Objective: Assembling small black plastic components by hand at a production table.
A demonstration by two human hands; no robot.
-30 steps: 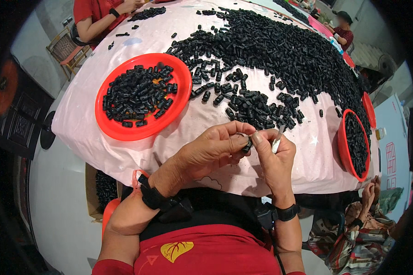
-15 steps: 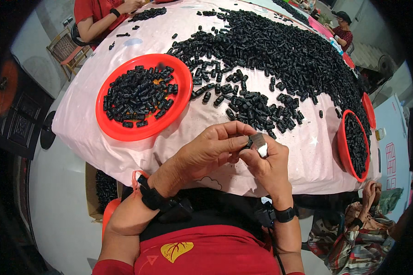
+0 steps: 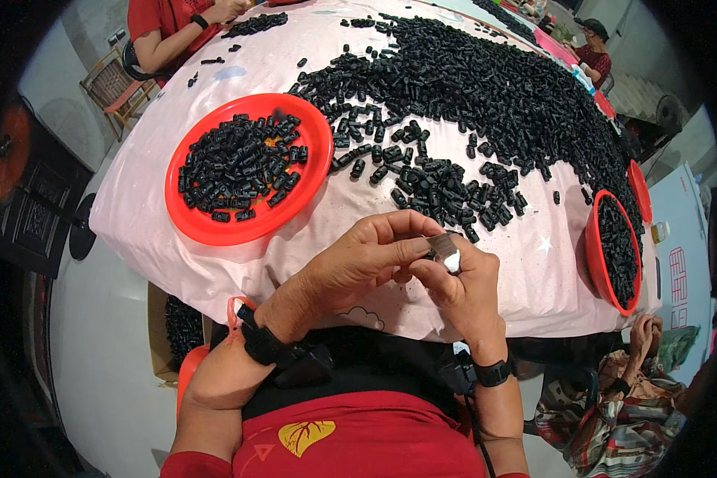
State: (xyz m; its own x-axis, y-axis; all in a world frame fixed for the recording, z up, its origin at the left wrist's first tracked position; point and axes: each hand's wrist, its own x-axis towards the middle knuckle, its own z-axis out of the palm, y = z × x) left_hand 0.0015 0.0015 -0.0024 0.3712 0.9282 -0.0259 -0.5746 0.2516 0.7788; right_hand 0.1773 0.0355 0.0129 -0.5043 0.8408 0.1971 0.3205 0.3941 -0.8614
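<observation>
Just beyond the table's near edge, my two hands meet fingertip to fingertip. My left hand (image 3: 358, 259) is closed, thumb and forefinger pinching a small black plastic piece (image 3: 431, 254) that is mostly hidden by the fingers. In the closed grip of my right hand (image 3: 468, 287) is a thin, shiny metal blade (image 3: 448, 251), its edge against the black piece. Beyond the hands lies a loose cluster of similar black plastic pieces (image 3: 446, 187). To the left stands a red round tray (image 3: 185, 215) holding many such pieces.
A large heap of black pieces (image 3: 486, 80) spreads over the pink tablecloth (image 3: 135, 199). A red bowl (image 3: 591, 263) full of them stands at the right. Below the table's left side is a cardboard box (image 3: 162, 350) of black pieces. Other people sit around the table.
The blade has tilted slightly in my right hand, and the black piece shows less between my fingers. Both hands stay in nearly the same place.
</observation>
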